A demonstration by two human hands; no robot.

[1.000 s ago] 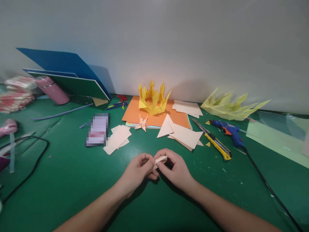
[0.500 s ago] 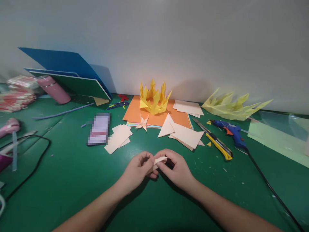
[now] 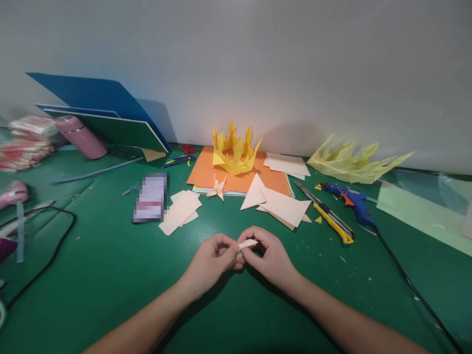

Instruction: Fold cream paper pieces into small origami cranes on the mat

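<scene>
A small folded piece of pale peach paper point(image 3: 248, 244) is pinched between my two hands above the green table. My left hand point(image 3: 214, 255) grips its left end, with thumb and fingers closed. My right hand point(image 3: 271, 253) pinches the right side, thumb in front and fingers curled behind. Much of the paper is covered by the fingers. Beyond the hands lie peach paper pieces point(image 3: 182, 211) on the left, a folded paper triangle point(image 3: 252, 192) and more peach sheets point(image 3: 285, 206) on the right. A small peach folded star-like shape point(image 3: 218, 188) sits between them.
A yellow paper crown point(image 3: 236, 155) stands on orange paper point(image 3: 201, 169). To the right are a yellow utility knife point(image 3: 334, 223), a blue glue gun point(image 3: 350, 199) with its cord, and a pale-yellow folded crown point(image 3: 357, 162). A blurred phone point(image 3: 150, 196) and pink bottle point(image 3: 81, 136) lie left.
My left hand has shifted slightly right, closer to my right hand. The folded paper between the fingers looks narrower and more pointed at its right end.
</scene>
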